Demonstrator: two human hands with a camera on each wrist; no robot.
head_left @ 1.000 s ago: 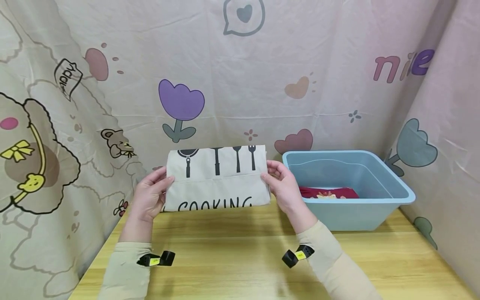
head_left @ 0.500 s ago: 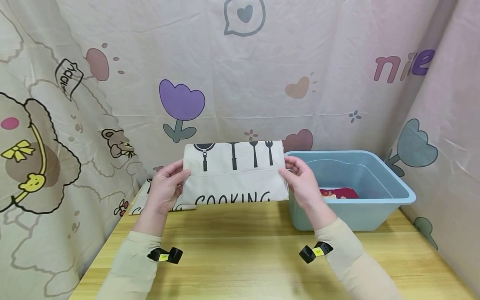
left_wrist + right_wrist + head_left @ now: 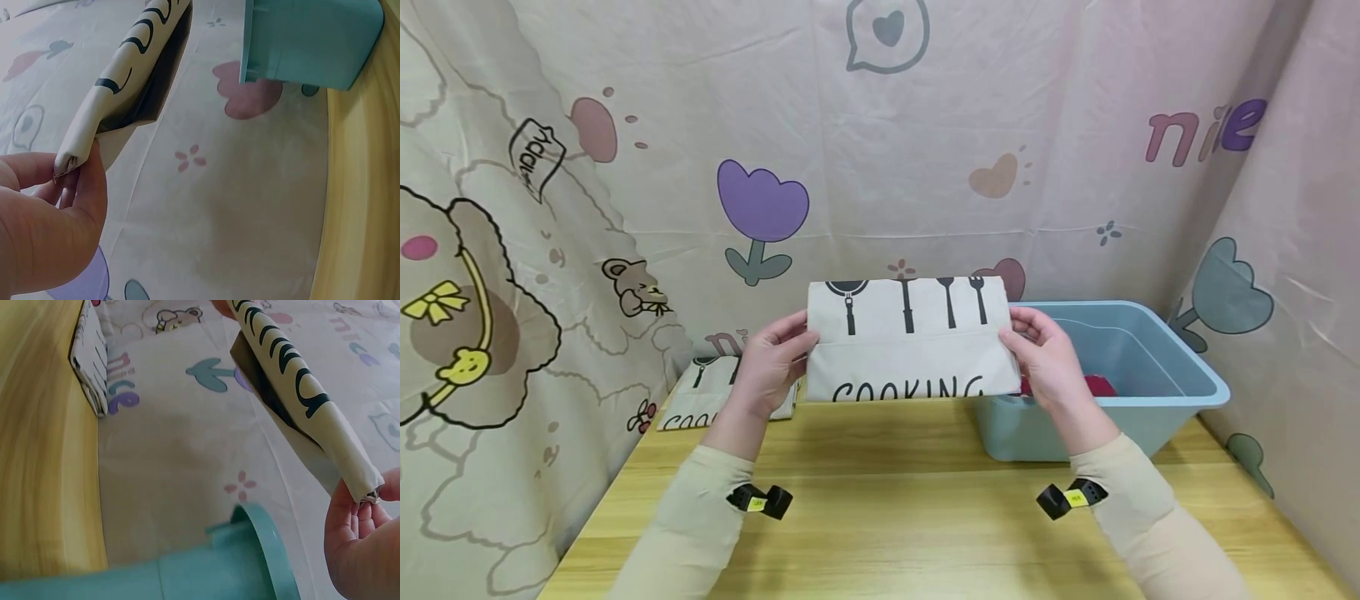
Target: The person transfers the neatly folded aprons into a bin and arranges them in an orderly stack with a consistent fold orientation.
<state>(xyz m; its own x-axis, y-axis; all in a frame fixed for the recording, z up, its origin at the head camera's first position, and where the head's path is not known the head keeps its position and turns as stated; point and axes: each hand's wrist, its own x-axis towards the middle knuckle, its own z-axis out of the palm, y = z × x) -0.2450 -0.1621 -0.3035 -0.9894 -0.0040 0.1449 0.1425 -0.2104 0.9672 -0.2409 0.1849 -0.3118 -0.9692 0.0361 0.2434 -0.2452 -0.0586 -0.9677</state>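
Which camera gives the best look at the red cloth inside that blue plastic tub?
The head view: the red cloth shows inside the blue plastic tub, partly hidden by the right hand and the folded cream cloth printed COOKING. Both wrist views show only the tub's outside, not the red cloth.

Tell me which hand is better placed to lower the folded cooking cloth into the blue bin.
Probably the right hand: it grips the folded cloth at the edge overlapping the blue bin, while the left hand holds the far edge.
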